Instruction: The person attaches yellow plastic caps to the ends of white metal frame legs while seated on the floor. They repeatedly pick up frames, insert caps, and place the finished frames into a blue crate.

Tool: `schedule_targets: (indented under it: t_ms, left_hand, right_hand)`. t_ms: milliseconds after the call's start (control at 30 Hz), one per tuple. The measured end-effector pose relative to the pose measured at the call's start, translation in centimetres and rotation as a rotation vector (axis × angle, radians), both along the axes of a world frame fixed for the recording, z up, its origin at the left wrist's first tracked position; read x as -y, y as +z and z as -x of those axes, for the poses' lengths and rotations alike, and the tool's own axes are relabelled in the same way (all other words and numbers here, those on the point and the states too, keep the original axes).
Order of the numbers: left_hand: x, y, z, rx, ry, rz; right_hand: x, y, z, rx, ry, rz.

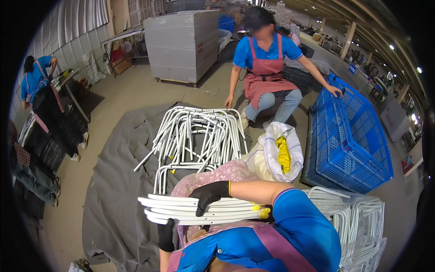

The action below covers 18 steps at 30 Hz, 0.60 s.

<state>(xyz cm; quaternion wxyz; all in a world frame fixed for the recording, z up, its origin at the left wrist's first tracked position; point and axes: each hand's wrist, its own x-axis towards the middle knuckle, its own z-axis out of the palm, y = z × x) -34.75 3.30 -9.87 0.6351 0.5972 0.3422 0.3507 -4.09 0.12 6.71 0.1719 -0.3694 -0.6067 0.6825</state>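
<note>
A stack of several white metal tubes (181, 210) lies across my lap, with yellow caps (263, 211) at its right end. My right hand (210, 196), in a black glove, reaches over the stack from above with its fingers wrapped round the tubes. My left hand (166, 235), also black-gloved, is closed at the lower left of the stack; its fingers are partly hidden. Just beyond my lap, bent white tube frames (199, 131) lie in a tangled heap. To the right of the heap stands an open white sack (295, 156) holding small yellow pieces (283, 155).
A dark grey cloth (113, 190) covers the floor under the heap. A co-worker (265, 68) sits opposite, one hand on a large blue crate (333, 140). Plastic-wrapped white tubes (358, 222) stand at my right. Another person (43, 90) works at a table far left.
</note>
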Motion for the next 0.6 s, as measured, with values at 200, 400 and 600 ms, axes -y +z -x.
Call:
schedule_targets:
  t_ms: [200, 400, 600]
  left_hand:
    - [-0.4, 12.6, -3.0, 0.747, -0.237, 0.101]
    - [-0.2, 20.4, -6.4, 0.896, -0.245, -0.264]
    - [-0.4, 24.5, -6.9, 1.547, -0.421, 0.135]
  right_hand:
    - [1.4, 6.8, 1.2, -0.038, -0.017, -0.097]
    - [3.5, 11.0, 1.7, 0.191, -0.034, -0.415]
    - [10.8, 10.9, -1.0, 0.631, -0.207, -0.821]
